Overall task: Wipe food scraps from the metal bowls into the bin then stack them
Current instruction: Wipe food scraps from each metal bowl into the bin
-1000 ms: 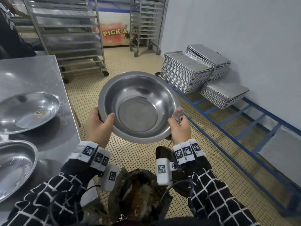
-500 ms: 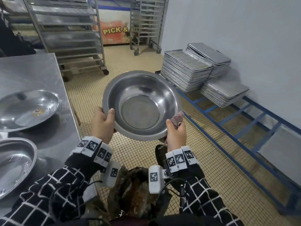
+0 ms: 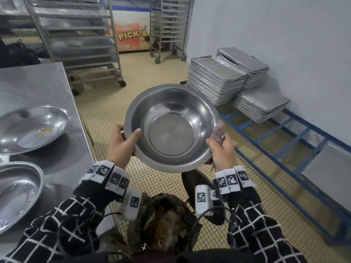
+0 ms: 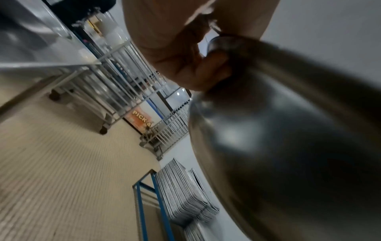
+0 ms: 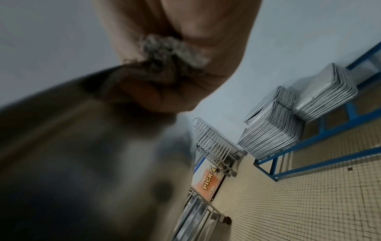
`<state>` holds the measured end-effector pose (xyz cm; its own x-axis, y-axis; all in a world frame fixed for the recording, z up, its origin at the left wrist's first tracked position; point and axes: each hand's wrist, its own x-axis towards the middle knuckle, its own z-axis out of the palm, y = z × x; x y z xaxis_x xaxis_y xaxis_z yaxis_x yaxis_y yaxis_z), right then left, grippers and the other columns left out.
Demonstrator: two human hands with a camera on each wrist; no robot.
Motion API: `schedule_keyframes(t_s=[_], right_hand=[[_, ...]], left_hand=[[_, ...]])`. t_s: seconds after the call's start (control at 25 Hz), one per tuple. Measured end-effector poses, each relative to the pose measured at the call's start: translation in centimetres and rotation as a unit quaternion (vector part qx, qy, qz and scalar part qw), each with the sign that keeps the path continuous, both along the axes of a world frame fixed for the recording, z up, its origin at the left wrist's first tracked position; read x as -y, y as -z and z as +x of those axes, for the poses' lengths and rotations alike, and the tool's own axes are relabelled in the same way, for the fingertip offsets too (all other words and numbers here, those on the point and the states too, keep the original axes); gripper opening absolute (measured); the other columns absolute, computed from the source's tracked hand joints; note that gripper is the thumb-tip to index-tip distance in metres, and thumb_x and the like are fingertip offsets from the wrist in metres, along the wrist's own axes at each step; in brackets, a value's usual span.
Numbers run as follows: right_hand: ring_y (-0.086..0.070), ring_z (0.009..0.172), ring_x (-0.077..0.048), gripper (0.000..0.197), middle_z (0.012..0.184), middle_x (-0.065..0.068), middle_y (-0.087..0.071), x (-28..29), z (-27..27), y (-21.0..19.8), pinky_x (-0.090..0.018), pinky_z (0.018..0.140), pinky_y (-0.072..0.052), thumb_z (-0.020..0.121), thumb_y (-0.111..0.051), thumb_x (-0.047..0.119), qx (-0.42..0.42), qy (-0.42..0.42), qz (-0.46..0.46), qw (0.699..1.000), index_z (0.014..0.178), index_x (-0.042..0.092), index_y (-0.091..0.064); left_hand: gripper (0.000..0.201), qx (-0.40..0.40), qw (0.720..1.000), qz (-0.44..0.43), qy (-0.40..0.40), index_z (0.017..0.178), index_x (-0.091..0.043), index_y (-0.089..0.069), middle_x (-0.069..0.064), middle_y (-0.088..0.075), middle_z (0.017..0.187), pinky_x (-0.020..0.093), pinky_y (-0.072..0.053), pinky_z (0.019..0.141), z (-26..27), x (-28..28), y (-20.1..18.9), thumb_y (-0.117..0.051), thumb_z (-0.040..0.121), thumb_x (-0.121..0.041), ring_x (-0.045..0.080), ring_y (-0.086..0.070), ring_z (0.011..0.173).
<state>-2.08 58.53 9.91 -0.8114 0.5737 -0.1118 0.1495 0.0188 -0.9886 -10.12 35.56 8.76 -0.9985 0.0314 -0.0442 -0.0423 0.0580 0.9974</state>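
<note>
I hold a round metal bowl [image 3: 171,128] in the air over the tiled floor, its inside facing me and looking clean. My left hand [image 3: 121,143] grips its left rim, thumb inside; the left wrist view shows the fingers [image 4: 208,68] curled under the bowl's underside [image 4: 288,146]. My right hand [image 3: 221,150] holds the right rim and a crumpled greyish cloth [image 3: 218,132]; the right wrist view shows that cloth [image 5: 171,50] bunched in the fist against the bowl [image 5: 82,146]. The bin [image 3: 163,224] with brown scraps lies below the bowl, near my body.
A steel table [image 3: 38,88] at left carries two more bowls, one [image 3: 30,128] with a small scrap and one [image 3: 17,194] nearer me. Stacked baking trays [image 3: 216,80] sit on a blue frame [image 3: 284,133] along the right wall. Wheeled racks [image 3: 76,35] stand behind.
The bowl has risen slightly and shifted a little right, with both hands keeping their grip. My view has drifted slightly.
</note>
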Motion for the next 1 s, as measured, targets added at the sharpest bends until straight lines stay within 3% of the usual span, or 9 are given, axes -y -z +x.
schedule_keyframes(t_s=[0.12,0.32,0.4,0.48,0.6,0.68,0.76,0.84,1.0], right_hand=[[-0.063,0.091,-0.021,0.019,0.099,-0.004,-0.065,-1.3,0.0,-0.7,-0.036,0.08,-0.054,0.087,-0.062,0.018,0.032,-0.07,0.065,0.995,0.093,0.035,-0.055],[-0.067,0.092,-0.025,0.014,0.101,-0.006,-0.067,-0.5,-0.9,0.5,-0.046,0.086,-0.054,0.087,-0.062,0.026,0.03,-0.043,0.02,0.998,0.099,0.032,-0.058],[-0.067,0.092,-0.023,0.018,0.104,-0.005,-0.066,0.8,-1.3,1.2,-0.041,0.081,-0.057,0.089,-0.06,0.026,0.015,-0.017,-0.028,0.999,0.106,0.029,-0.057],[-0.066,0.089,-0.015,0.024,0.103,-0.001,-0.064,2.0,-1.7,1.6,-0.027,0.069,-0.055,0.091,-0.058,0.025,-0.006,0.024,-0.046,0.999,0.114,0.024,-0.053],[-0.064,0.082,-0.012,0.014,0.096,0.0,-0.061,3.4,-2.2,1.4,-0.016,0.056,-0.047,0.092,-0.057,0.019,-0.025,0.073,-0.036,0.996,0.103,0.024,-0.05],[-0.062,0.074,-0.009,0.016,0.092,-0.001,-0.059,3.8,-2.2,1.4,-0.011,0.047,-0.045,0.092,-0.057,0.016,-0.011,0.081,-0.031,0.996,0.105,0.015,-0.049],[-0.061,0.074,-0.01,0.022,0.094,-0.003,-0.059,4.1,-2.1,1.8,-0.012,0.05,-0.049,0.091,-0.057,0.016,0.004,0.086,-0.04,0.996,0.11,0.009,-0.049],[-0.064,0.08,-0.015,0.024,0.096,-0.004,-0.06,4.2,-1.9,1.9,-0.025,0.06,-0.057,0.088,-0.058,0.014,0.007,0.095,-0.067,0.993,0.111,0.009,-0.05],[-0.061,0.068,-0.011,0.018,0.088,0.0,-0.061,1.9,-1.5,0.2,-0.016,0.048,-0.047,0.087,-0.056,0.012,-0.017,0.074,-0.053,0.996,0.104,0.015,-0.054]], left_hand=[[0.011,0.023,1.0,0.008,0.006,0.093,-0.028,-0.05,0.007,-0.068,0.083,0.035,-0.052,0.052,-1.3,2.1,-0.3,-0.06,0.091,-0.029,0.022,-0.067,0.062],[0.007,0.009,0.999,-0.036,0.004,0.093,-0.02,-0.048,0.007,-0.063,0.084,0.032,-0.053,0.051,-1.5,2.4,-0.4,-0.052,0.096,-0.025,0.016,-0.064,0.056],[0.008,-0.021,0.998,-0.046,-0.032,0.095,-0.017,-0.047,0.007,-0.061,0.085,0.025,-0.05,0.047,-0.9,1.1,-0.1,-0.05,0.097,-0.024,0.012,-0.062,0.055],[0.004,-0.033,0.999,-0.001,-0.029,0.096,-0.017,-0.048,0.008,-0.063,0.086,0.023,-0.052,0.048,-0.1,-0.5,0.2,-0.049,0.097,-0.02,0.011,-0.066,0.059],[0.013,-0.016,0.996,0.085,0.037,0.105,-0.012,-0.049,0.011,-0.068,0.092,0.028,-0.057,0.06,1.0,-2.2,0.6,-0.055,0.094,-0.011,0.02,-0.072,0.076],[0.026,0.005,0.992,0.101,0.079,0.112,-0.008,-0.047,0.015,-0.07,0.096,0.031,-0.058,0.064,1.5,-2.7,0.9,-0.06,0.09,-0.01,0.026,-0.072,0.081],[0.032,0.01,0.989,0.093,0.113,0.116,-0.009,-0.045,0.016,-0.071,0.094,0.031,-0.059,0.063,1.8,-2.9,1.1,-0.062,0.089,-0.011,0.028,-0.072,0.08],[0.031,-0.003,0.989,0.071,0.127,0.114,-0.008,-0.047,0.016,-0.072,0.092,0.03,-0.058,0.06,1.8,-2.8,1.2,-0.063,0.088,-0.014,0.029,-0.072,0.075],[0.014,-0.026,0.994,0.014,0.108,0.098,-0.014,-0.059,0.01,-0.071,0.085,0.026,-0.057,0.059,1.5,-1.7,0.7,-0.063,0.086,-0.022,0.021,-0.069,0.066]])
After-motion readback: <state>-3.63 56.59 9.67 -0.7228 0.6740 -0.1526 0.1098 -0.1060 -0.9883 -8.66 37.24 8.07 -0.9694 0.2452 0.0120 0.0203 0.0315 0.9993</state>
